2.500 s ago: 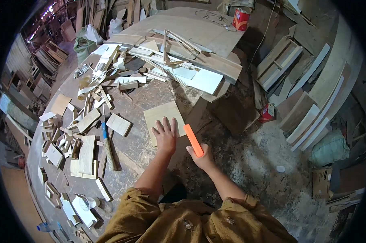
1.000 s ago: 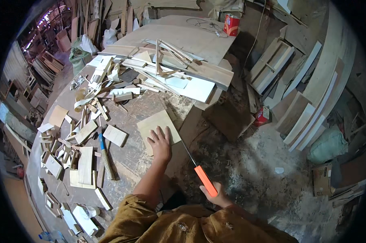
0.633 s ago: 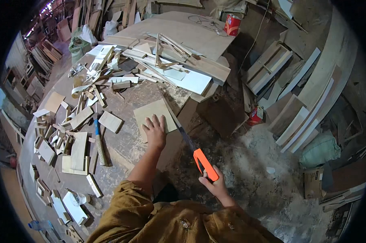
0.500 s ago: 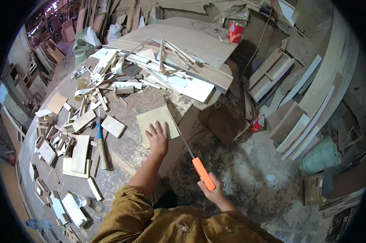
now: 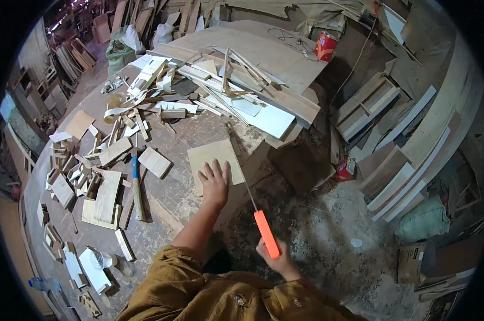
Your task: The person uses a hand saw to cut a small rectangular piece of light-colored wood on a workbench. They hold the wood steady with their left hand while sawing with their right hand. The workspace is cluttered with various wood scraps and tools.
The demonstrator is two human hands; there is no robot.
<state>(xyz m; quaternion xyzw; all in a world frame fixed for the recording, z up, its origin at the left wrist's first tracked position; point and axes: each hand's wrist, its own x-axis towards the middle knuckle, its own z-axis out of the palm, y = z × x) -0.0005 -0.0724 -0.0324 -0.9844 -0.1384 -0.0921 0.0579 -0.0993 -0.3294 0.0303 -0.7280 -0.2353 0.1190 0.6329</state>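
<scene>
My left hand (image 5: pixel 215 186) lies with fingers spread on a thin square wooden board (image 5: pixel 203 156), pressing it onto the worktable (image 5: pixel 167 206) near its right edge. My right hand (image 5: pixel 279 262) grips the orange handle of a handsaw (image 5: pixel 266 234). The saw's narrow metal blade slants up to the board's right edge and appears to touch it; how deep the teeth sit cannot be made out. Left of the board rest a small wooden block (image 5: pixel 155 162) and a hammer (image 5: pixel 137 190) with a blue-and-pale handle.
Wood offcuts (image 5: pixel 107 195) crowd the table's left side. Long strips and white panels (image 5: pixel 274 120) lie piled across the back, with a red can (image 5: pixel 325 46) behind them. On the right, boards (image 5: pixel 397 171) and a greenish sack (image 5: pixel 424 219) occupy the floor.
My right hand has drawn the saw slightly back toward me, and its handle stands a little steeper. My left hand stays on the board. The whole view has shifted slightly.
</scene>
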